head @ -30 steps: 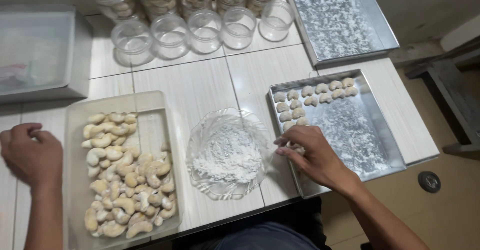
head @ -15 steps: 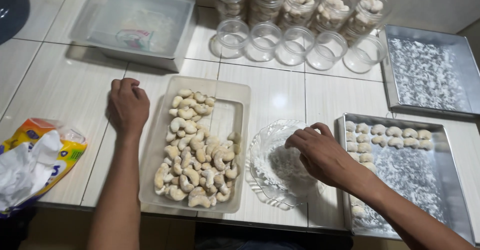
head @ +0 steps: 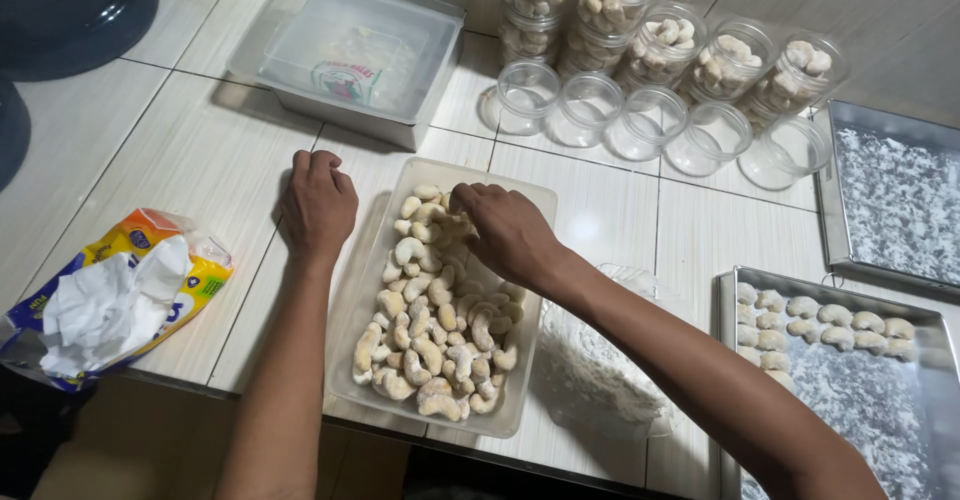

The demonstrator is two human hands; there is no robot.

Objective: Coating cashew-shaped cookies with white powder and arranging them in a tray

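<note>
- The right hand [head: 505,228] reaches into the far end of a clear plastic tray [head: 372,280] and its fingers close around one of the crescent-shaped cookies [head: 430,330] heaped inside.
- The left hand [head: 318,205] lies curled, knuckles up, on the tiled counter [head: 180,160] just beside the tray's left wall; it grips nothing.
- The right forearm crosses over a glass bowl of white powder [head: 600,370], hiding most of it.
- To the right, a metal baking pan [head: 930,360] holds rows of powder-coated cookies [head: 800,320] along its far edge, with loose powder below them.
- A second metal pan [head: 895,195], dusted with powder, sits beyond it, near the wall.
- Behind the tray stands a row of empty clear jars [head: 650,120], and behind those, filled jars [head: 660,40] of coated cookies.
- A lidded clear storage box [head: 350,55] rests at the far left of the counter.
- At the near left edge lies a yellow and orange bag [head: 120,290] with white tissue spilling out.
</note>
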